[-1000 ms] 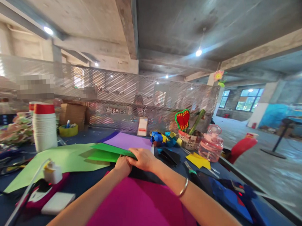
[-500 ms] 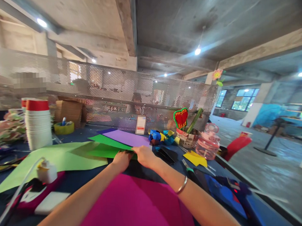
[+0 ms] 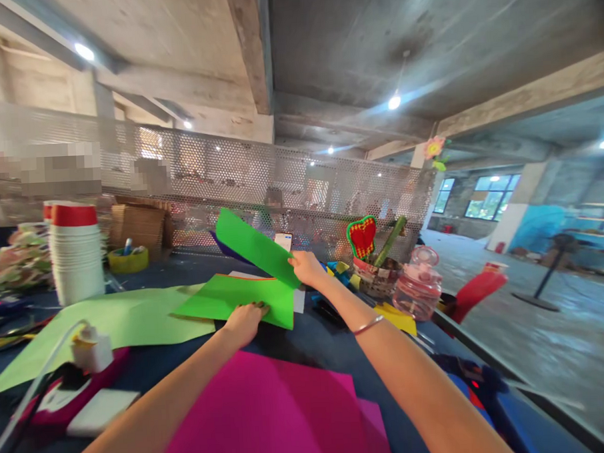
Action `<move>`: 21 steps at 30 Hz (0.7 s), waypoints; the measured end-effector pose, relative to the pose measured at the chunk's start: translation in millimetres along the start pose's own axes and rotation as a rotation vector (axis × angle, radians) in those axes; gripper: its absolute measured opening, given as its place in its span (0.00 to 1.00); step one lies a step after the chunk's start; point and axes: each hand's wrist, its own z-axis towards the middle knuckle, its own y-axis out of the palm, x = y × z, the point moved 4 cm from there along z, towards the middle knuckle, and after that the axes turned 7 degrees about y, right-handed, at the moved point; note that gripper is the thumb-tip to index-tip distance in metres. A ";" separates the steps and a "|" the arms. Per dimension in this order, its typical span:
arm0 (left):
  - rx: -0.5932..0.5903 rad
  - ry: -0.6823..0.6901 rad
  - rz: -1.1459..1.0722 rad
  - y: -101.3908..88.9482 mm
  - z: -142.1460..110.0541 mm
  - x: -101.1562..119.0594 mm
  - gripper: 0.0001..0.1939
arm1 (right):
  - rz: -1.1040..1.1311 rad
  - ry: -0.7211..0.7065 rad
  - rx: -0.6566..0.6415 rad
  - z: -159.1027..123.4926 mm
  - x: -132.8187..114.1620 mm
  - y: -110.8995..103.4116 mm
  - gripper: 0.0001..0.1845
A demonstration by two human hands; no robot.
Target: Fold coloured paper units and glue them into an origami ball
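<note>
In the head view my right hand [image 3: 308,269] grips the right end of a raised green paper sheet [image 3: 253,245], which tilts up to the left, with dark purple paper showing behind its left side. My left hand [image 3: 246,321] lies with its fingers on the near edge of a second green paper sheet [image 3: 235,297] on the table. That sheet rests on other paper, with a thin orange edge and a whitish corner showing. Nearer to me, between my forearms, lie magenta paper sheets [image 3: 270,415].
Light green paper [image 3: 130,321], stacked paper cups [image 3: 76,256] and a magenta power strip [image 3: 64,400] are on the left. To the right stand a woven basket [image 3: 377,276], a pink clear bottle [image 3: 417,288] and a glue gun [image 3: 482,385]. A perforated screen [image 3: 220,176] closes the back.
My right hand has lifted a green sheet and moved slightly right and up. The lilac sheet on top is no longer visible. My left hand has stayed in nearly the same place.
</note>
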 end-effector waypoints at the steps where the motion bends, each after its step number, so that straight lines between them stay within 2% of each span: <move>1: -0.006 0.001 -0.001 0.5 -0.3 -0.2 0.30 | -0.011 -0.002 0.007 7.6 -2.5 -7.7 0.10; 5: -0.031 0.005 0.004 2.9 -0.1 0.4 0.30 | -0.039 -0.065 0.057 25.9 -23.7 -43.8 0.09; 8: -0.026 0.000 0.008 1.8 0.1 2.6 0.30 | -0.041 -0.130 0.101 21.7 -41.6 -69.1 0.09; 11: 0.018 0.000 0.006 -3.6 0.1 5.6 0.27 | -0.043 -0.140 0.173 5.5 -49.6 -90.6 0.10; 15: 0.076 -0.015 0.009 -11.2 7.2 5.1 0.20 | -0.060 -0.097 0.249 -23.4 -46.8 -113.2 0.11; 21: 0.076 -0.115 -0.020 -22.9 19.9 6.1 0.17 | -0.071 -0.041 0.290 -77.4 -40.5 -131.9 0.12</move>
